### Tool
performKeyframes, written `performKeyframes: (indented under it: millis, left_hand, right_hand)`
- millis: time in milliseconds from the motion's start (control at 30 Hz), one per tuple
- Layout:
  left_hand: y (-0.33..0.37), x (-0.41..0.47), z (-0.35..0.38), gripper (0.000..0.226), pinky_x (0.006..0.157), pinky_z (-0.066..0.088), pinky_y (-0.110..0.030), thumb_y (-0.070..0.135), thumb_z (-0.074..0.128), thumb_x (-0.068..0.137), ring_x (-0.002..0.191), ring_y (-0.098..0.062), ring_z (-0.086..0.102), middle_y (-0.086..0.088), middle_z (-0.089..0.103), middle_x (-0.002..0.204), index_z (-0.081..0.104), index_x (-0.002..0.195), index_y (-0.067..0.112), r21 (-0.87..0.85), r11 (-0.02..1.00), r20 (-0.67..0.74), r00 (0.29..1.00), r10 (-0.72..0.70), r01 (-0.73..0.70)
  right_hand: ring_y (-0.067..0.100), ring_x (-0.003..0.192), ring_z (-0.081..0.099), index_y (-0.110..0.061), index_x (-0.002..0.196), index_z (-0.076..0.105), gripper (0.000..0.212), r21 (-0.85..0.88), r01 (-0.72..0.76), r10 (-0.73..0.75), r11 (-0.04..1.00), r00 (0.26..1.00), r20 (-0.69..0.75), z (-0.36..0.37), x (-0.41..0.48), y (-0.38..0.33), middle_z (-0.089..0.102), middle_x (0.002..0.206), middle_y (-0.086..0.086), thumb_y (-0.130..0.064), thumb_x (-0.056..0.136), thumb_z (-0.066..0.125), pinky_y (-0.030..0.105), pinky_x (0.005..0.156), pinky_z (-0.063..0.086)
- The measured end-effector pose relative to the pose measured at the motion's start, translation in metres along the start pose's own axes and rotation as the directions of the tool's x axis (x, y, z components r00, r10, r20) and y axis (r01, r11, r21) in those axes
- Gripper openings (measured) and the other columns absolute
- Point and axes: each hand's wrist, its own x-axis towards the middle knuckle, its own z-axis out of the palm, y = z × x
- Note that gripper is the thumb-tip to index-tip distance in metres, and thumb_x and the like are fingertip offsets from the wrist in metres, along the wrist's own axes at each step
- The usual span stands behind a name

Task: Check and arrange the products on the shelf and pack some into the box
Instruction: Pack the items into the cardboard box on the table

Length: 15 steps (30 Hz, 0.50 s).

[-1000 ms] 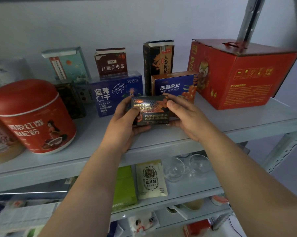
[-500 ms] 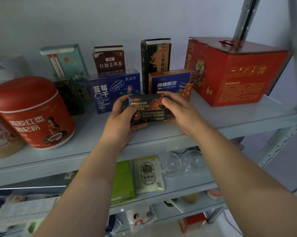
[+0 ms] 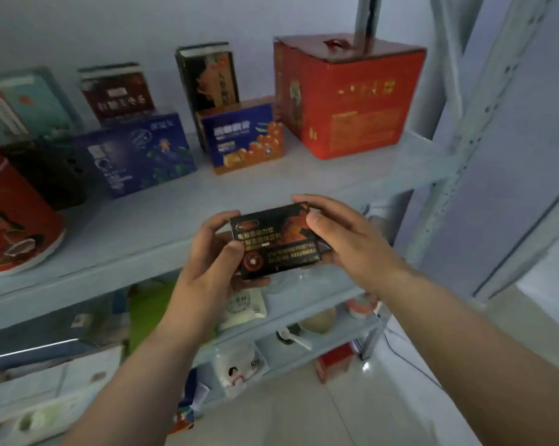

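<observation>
A small black box with orange print is held in front of the shelf's front edge, off the shelf board. My left hand grips its left end, thumb on the front face. My right hand grips its right end from above and behind. On the grey shelf stand a blue box, a blue-and-orange box, a tall dark box, a dark red box, a teal box and a big red carton.
A red round tin stands at the shelf's left. Lower shelves hold a green pack, a white pouch, glass cups, bowls and bags. A metal upright rises on the right. Pale tiled floor lies below.
Both hands have drawn the black box back from the shelf towards me and downward. The camera has turned right and down, so the floor and lower shelves show more.
</observation>
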Motion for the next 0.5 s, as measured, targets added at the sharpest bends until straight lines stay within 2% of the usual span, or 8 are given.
performKeyframes:
  millis: [67, 100, 167, 233, 333, 400, 433, 500]
  left_hand:
    - [-0.024, -0.021, 0.029, 0.031, 0.071, 0.062, -0.038, 0.009, 0.048, 0.105, 0.105, -0.033, 0.070, -0.003, 0.070, 0.113, 0.059, 0.127, 0.028, 0.000, 0.996, 0.039, 0.995, -0.091, 0.091]
    - [-0.035, -0.030, 0.045, 0.032, 0.071, 0.062, -0.041, 0.008, 0.051, 0.104, 0.105, -0.036, 0.070, -0.005, 0.069, 0.114, 0.060, 0.125, 0.029, 0.003, 0.991, 0.051, 0.989, -0.137, 0.137]
    - [-0.055, -0.050, 0.080, 0.032, 0.074, 0.062, -0.052, 0.015, 0.058, 0.097, 0.103, -0.040, 0.070, -0.008, 0.068, 0.115, 0.063, 0.123, 0.033, 0.039, 0.975, 0.091, 0.971, -0.221, 0.218]
    - [-0.071, -0.071, 0.117, 0.034, 0.073, 0.062, -0.048, 0.014, 0.056, 0.097, 0.101, -0.033, 0.072, 0.000, 0.071, 0.112, 0.064, 0.123, 0.035, 0.065, 0.955, 0.163, 0.941, -0.296, 0.289]
    - [-0.085, -0.102, 0.169, 0.040, 0.072, 0.063, -0.041, 0.003, 0.046, 0.104, 0.102, -0.027, 0.073, 0.006, 0.073, 0.110, 0.066, 0.123, 0.033, 0.122, 0.917, 0.233, 0.887, -0.398, 0.379]
    - [-0.093, -0.124, 0.202, 0.037, 0.078, 0.063, -0.047, 0.006, 0.049, 0.105, 0.105, -0.028, 0.072, 0.000, 0.071, 0.119, 0.065, 0.126, 0.030, 0.198, 0.906, 0.289, 0.860, -0.420, 0.375]
    - [-0.098, -0.137, 0.218, 0.033, 0.079, 0.063, -0.045, 0.009, 0.053, 0.104, 0.107, -0.027, 0.071, 0.002, 0.072, 0.119, 0.064, 0.127, 0.029, 0.253, 0.904, 0.345, 0.841, -0.417, 0.345]
    - [-0.102, -0.163, 0.249, 0.040, 0.078, 0.061, -0.027, 0.024, 0.067, 0.092, 0.111, -0.012, 0.070, 0.016, 0.073, 0.115, 0.057, 0.131, 0.029, 0.346, 0.899, 0.496, 0.760, -0.419, 0.269]
  right_hand:
    - [0.006, 0.093, 0.074, -0.038, 0.115, 0.070, 0.021, -0.005, -0.076, 0.076, 0.997, 0.994, -0.076, -0.026, -0.044, 0.016, 0.072, 0.103, -0.010, -0.027, 0.099, 0.061, 0.024, 0.066, 0.060]
    - [0.008, 0.093, 0.074, -0.035, 0.117, 0.070, 0.023, -0.005, -0.122, 0.120, 0.993, 0.985, -0.126, -0.040, -0.066, 0.024, 0.071, 0.101, -0.010, -0.021, 0.103, 0.058, 0.025, 0.067, 0.060]
    - [0.017, 0.102, 0.073, -0.033, 0.122, 0.069, 0.025, 0.018, -0.207, 0.206, 0.978, 0.954, -0.220, -0.066, -0.111, 0.040, 0.073, 0.106, -0.006, -0.020, 0.104, 0.057, 0.037, 0.081, 0.063]
    - [0.022, 0.110, 0.071, -0.040, 0.122, 0.070, 0.025, 0.023, -0.261, 0.255, 0.965, 0.917, -0.306, -0.091, -0.161, 0.051, 0.072, 0.114, -0.004, -0.028, 0.102, 0.061, 0.046, 0.091, 0.061]
    - [0.018, 0.105, 0.072, -0.037, 0.120, 0.069, 0.028, 0.106, -0.272, 0.291, 0.957, 0.863, -0.414, -0.120, -0.233, 0.055, 0.071, 0.111, -0.003, -0.019, 0.100, 0.065, 0.042, 0.082, 0.063]
    - [0.013, 0.094, 0.073, -0.032, 0.120, 0.066, 0.034, 0.145, -0.252, 0.291, 0.957, 0.826, -0.483, -0.135, -0.278, 0.054, 0.068, 0.098, -0.005, -0.007, 0.096, 0.066, 0.036, 0.075, 0.063]
    - [0.012, 0.090, 0.073, -0.031, 0.119, 0.066, 0.036, 0.142, -0.250, 0.287, 0.958, 0.805, -0.519, -0.143, -0.303, 0.054, 0.067, 0.093, -0.006, -0.004, 0.095, 0.067, 0.035, 0.075, 0.063]
    - [0.011, 0.082, 0.070, -0.027, 0.117, 0.068, 0.036, 0.146, -0.237, 0.277, 0.960, 0.766, -0.580, -0.153, -0.351, 0.055, 0.065, 0.081, -0.007, -0.001, 0.093, 0.068, 0.033, 0.074, 0.063]
